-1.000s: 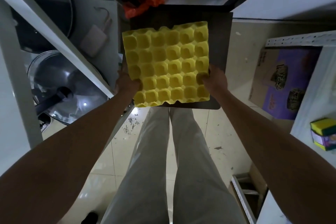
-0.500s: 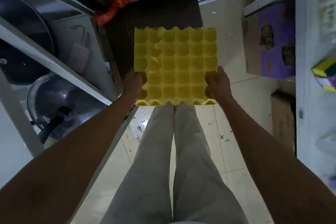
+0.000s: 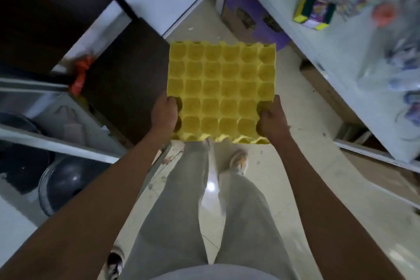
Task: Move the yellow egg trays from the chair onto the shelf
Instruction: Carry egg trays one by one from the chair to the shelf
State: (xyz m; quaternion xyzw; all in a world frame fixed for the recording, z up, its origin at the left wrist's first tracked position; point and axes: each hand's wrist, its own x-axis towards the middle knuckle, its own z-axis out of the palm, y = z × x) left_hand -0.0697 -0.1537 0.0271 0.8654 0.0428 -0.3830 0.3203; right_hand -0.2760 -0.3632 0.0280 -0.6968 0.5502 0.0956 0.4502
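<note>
Your view dim overall, bluish-grey cast. Bright glare spot on glossy floor (image 3: 211,186) at 6 o'clock. Heavy motion blur on shelf (image 3: 354,57) goods at 2 o'clock, and at 10 o'clock. Yellow egg tray (image 3: 221,88) at centre softly lit, fairly sharp. Wide-angle bending stretches your forearms at bottom corners.

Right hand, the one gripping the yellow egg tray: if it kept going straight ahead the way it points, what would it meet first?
Probably the purple cardboard box on the floor beneath the white shelf. The right hand points up the picture along the yellow egg tray; depth is unclear.
</note>
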